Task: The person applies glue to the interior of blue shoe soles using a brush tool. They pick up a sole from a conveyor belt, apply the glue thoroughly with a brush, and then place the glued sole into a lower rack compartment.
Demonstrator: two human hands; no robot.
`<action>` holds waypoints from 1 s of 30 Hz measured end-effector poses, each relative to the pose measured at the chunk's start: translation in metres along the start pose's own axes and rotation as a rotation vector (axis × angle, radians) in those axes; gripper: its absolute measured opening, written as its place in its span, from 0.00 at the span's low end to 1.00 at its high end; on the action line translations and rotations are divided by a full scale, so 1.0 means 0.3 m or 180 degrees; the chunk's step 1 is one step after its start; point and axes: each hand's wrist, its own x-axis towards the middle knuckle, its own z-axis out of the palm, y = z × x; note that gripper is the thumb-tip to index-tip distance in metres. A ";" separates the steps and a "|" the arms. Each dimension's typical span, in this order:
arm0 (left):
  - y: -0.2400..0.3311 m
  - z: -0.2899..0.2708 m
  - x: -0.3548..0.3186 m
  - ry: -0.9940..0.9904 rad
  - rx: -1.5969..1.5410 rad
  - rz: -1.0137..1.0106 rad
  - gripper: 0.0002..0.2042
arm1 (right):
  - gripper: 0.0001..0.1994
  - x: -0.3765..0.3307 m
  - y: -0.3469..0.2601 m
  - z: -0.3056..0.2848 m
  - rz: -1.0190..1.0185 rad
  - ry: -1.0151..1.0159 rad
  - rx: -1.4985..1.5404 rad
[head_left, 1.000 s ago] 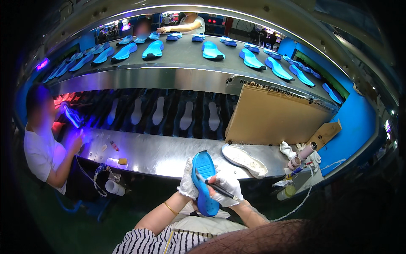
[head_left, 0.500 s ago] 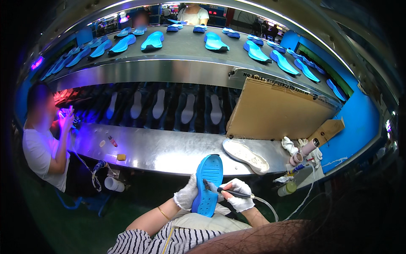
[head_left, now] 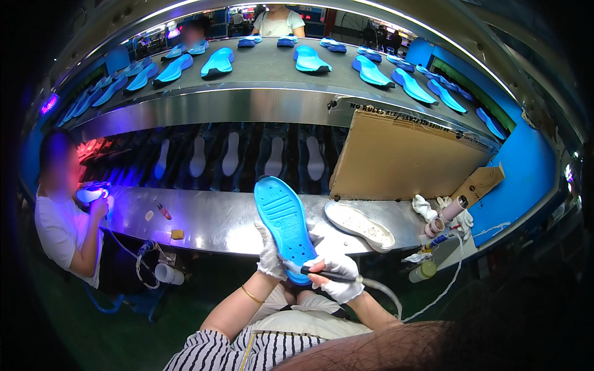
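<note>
A blue shoe sole (head_left: 282,213) with grooves and small holes stands tilted in front of me, its dark-tipped end up and away. My left hand (head_left: 270,255), in a white glove with bare fingertips, is closed round the sole's left side. In my gloved right hand (head_left: 339,272) is a brush (head_left: 307,270) with a black handle; a clear tube (head_left: 387,290) runs from its rear end. The brush's light bristles meet the lower end of the sole, near its left edge. Some left fingers are hidden behind the sole.
A white sole-shaped tray (head_left: 360,226) lies on the metal bench (head_left: 210,219). Behind it leans a cardboard sheet (head_left: 402,157). Cups, gloves and a bottle (head_left: 422,272) stand at right. Blue soles ride the belt (head_left: 260,68) above. A co-worker (head_left: 65,232) holds a lit device at left.
The sole has moved up and left and tipped the other way. The brush has shifted from the sole's middle to its lower end. The co-worker's hands have come lower.
</note>
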 end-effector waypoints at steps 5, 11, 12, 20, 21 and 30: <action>0.021 0.074 0.031 0.0291 0.0024 0.0521 0.49 | 0.05 0.007 0.015 -0.032 0.0534 0.0484 0.0327; 0.074 0.088 0.060 -0.0450 0.0269 0.0621 0.51 | 0.06 0.037 0.003 -0.058 0.0951 0.0215 0.1967; 0.083 0.091 0.060 -0.0488 0.0418 0.0526 0.51 | 0.07 0.044 -0.011 -0.061 0.0845 0.0417 0.1424; 0.127 0.079 0.076 -0.0339 0.1557 -0.0307 0.48 | 0.08 0.072 -0.013 -0.110 0.0675 -0.0598 -0.0590; 0.130 0.098 0.079 -0.0384 0.1659 -0.0386 0.48 | 0.08 0.077 -0.013 -0.115 0.0916 -0.0611 -0.0304; 0.144 0.172 0.139 0.0224 0.2492 -0.1159 0.33 | 0.06 0.103 -0.064 -0.111 -0.0127 -0.0756 -0.1310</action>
